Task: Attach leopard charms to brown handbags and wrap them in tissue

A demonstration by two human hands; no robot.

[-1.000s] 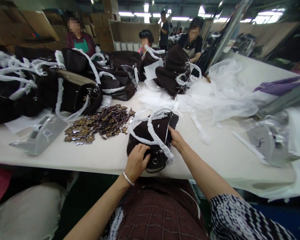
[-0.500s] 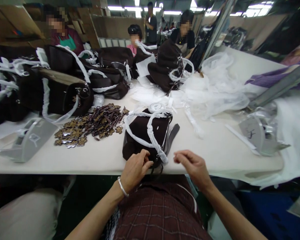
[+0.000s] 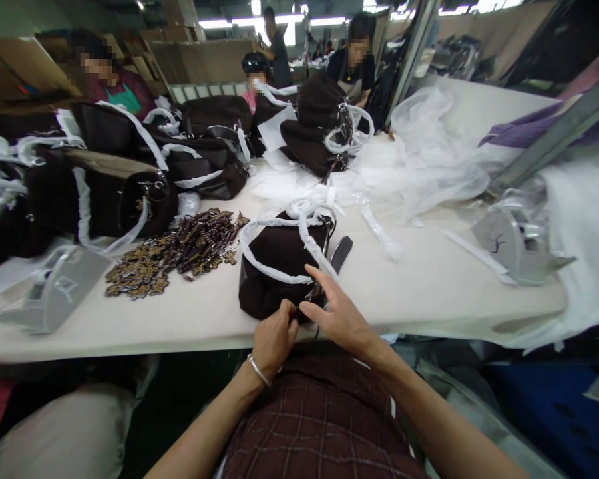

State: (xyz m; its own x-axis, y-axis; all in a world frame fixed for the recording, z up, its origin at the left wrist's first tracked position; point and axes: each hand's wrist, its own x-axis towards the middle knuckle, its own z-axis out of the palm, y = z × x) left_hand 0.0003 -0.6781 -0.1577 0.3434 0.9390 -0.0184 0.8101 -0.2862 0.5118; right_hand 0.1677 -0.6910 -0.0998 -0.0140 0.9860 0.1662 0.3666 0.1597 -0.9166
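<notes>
A dark brown handbag [image 3: 264, 296] with white-wrapped handles [image 3: 274, 271] lies at the table's front edge. My left hand [image 3: 275, 336], a silver bangle on its wrist, pinches something small at the bag's near side; I cannot make out what. Beside it, my right hand [image 3: 337, 309] reaches over the bag's near right corner, thumb and forefinger apart, close to the metal fittings. A dark strap [image 3: 342, 251] sticks out at the bag's right. Left of the bag is a heap of brown and gold charms [image 3: 180, 249].
More wrapped handbags [image 3: 104, 199] are piled at the left and back. Clear plastic and white sheets [image 3: 419, 173] cover the back right. Grey tape dispensers [image 3: 64, 286] stand at both sides. Co-workers [image 3: 354, 60] sit across the table.
My right hand has moved left, from beside the bag onto its near right corner, with its fingers opening. My left hand stays at the bag's near side. The view has shifted slightly.
</notes>
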